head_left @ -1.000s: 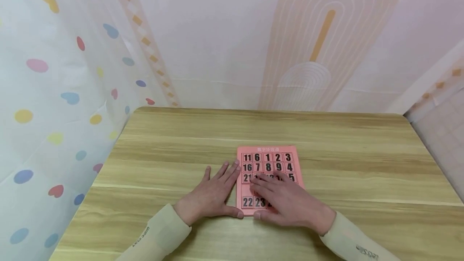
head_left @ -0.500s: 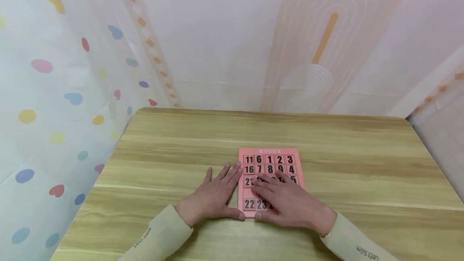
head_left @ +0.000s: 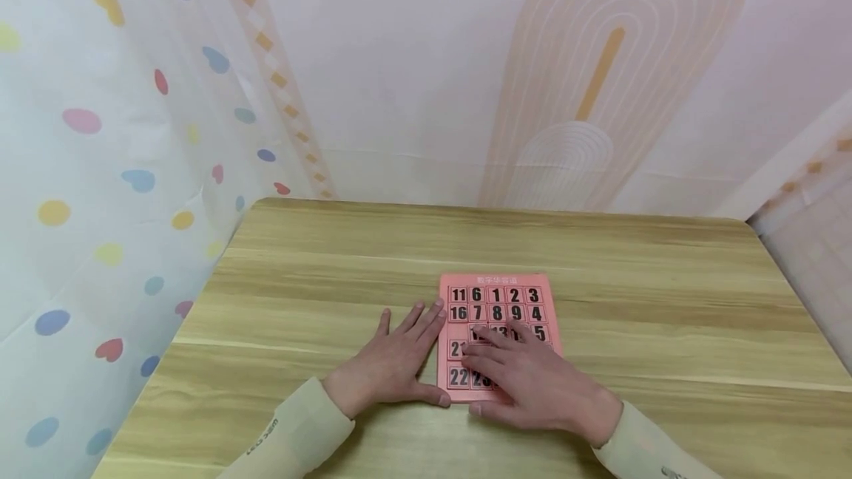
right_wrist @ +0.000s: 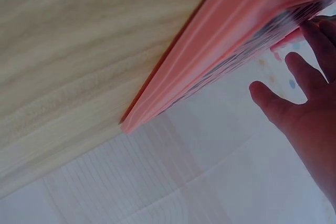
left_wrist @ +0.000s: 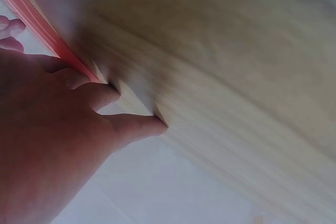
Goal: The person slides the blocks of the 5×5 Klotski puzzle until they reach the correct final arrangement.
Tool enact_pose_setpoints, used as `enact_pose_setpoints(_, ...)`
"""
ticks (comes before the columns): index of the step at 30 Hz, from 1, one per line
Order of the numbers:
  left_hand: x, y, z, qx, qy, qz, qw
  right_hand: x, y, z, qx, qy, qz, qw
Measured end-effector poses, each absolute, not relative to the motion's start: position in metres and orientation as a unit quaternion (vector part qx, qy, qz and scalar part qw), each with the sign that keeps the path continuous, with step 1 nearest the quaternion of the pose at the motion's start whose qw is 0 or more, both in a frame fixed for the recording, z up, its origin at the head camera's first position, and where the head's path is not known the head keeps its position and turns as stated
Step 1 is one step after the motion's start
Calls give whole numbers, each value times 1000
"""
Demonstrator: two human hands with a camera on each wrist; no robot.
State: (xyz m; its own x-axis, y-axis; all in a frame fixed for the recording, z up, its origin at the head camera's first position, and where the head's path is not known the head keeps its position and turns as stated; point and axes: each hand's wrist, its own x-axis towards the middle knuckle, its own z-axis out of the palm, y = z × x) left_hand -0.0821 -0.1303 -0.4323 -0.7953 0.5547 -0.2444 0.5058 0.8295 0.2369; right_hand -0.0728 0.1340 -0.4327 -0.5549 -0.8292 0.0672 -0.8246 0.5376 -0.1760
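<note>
Head view: right hand (head_left: 532,379) partly hides puzzle (head_left: 495,304), patterned backdrop (head_left: 413,80) beyond table (head_left: 346,257).

The puzzle (head_left: 496,304) lies on the table (head_left: 373,257) before the backdrop (head_left: 413,80)

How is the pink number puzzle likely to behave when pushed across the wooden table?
The pink number puzzle is probably stiff: its edges look straight. Lying flat and low on the wooden table, it seems unlikely to tip. Its number tiles might slide, since a gap shows above tile 21.
</note>
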Motion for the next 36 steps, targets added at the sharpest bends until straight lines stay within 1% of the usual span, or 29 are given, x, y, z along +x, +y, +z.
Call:
enact_pose_setpoints(12,-82,-131,-434,280,944,82,154,-68,135,-435,-479,873,-94,-6)
enact_pose_setpoints(25,-85,-130,-435,280,948,63,138,-66,143,-433,-454,883,-114,10)
enact_pose_setpoints(36,-85,-132,-435,280,949,62,128,-76,145,-432,-448,884,-129,-15)
